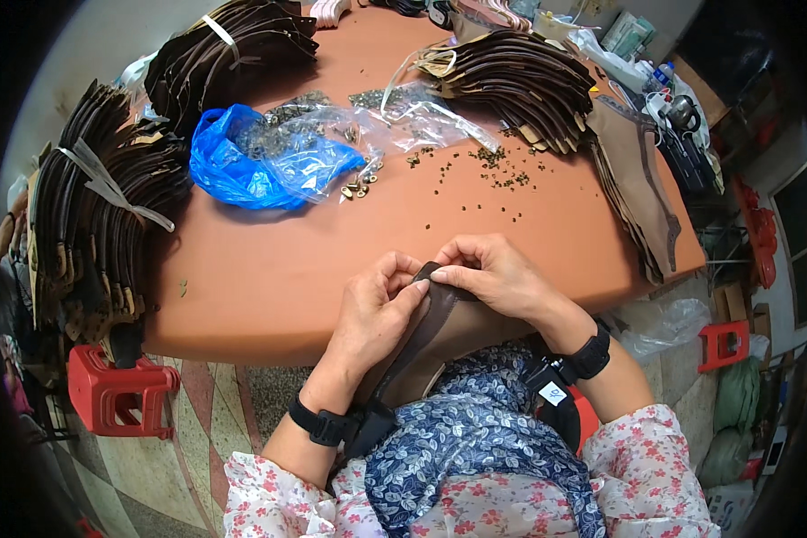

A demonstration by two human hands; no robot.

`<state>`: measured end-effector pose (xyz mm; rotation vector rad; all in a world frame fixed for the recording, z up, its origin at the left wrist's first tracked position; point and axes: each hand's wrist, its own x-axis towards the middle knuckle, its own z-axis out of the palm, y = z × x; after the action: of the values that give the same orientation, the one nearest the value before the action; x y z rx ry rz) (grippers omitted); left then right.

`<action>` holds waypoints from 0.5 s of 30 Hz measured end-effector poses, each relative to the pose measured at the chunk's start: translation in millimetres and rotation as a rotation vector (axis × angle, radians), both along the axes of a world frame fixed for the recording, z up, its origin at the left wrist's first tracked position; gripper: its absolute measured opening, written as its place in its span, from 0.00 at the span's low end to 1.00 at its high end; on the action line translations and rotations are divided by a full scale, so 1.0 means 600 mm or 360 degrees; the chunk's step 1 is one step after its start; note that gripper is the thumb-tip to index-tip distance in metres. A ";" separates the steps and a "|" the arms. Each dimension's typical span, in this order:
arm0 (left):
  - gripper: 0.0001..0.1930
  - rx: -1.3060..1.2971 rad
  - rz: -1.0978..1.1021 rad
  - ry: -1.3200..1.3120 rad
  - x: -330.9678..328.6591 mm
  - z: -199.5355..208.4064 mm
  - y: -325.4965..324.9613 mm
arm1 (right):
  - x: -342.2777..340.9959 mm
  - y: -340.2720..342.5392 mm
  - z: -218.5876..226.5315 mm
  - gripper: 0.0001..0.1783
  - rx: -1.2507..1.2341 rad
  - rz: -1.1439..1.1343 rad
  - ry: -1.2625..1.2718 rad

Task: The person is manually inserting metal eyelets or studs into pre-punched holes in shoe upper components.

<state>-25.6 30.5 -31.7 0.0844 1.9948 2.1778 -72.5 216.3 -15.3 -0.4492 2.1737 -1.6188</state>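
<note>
A brown leather piece (pixel 412 369) with a darker stitched band along its edge lies over my lap and the table's front edge. My left hand (pixel 375 309) pinches its dark upper corner between thumb and fingers. From the other side my right hand (pixel 498 276) grips the same corner, the thumb lying on top. Both hands are closed and almost touch. Whether a small part sits between the fingertips is hidden. Beyond the hands, many tiny dark brass-coloured metal fittings (pixel 502 172) lie scattered on the orange tabletop (pixel 278 260).
A blue plastic bag (pixel 233 179) and a clear bag of small fittings (pixel 287 125) lie left of centre. Strapped stacks of brown leather pieces (pixel 90 206) stand at left, back left and back right (pixel 511 81). More flat pieces (pixel 632 170) hang over the right edge. A red stool (pixel 121 390) stands below left.
</note>
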 end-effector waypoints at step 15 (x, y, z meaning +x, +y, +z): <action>0.26 0.0069 -0.0398 0.0044 0.036 0.021 -0.021 | 0.040 0.017 0.030 0.16 0.0371 0.0389 0.0318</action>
<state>-3.8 18.1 -19.3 0.3515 1.8388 2.0701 -48.5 226.3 2.9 -0.7987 2.3095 -1.2193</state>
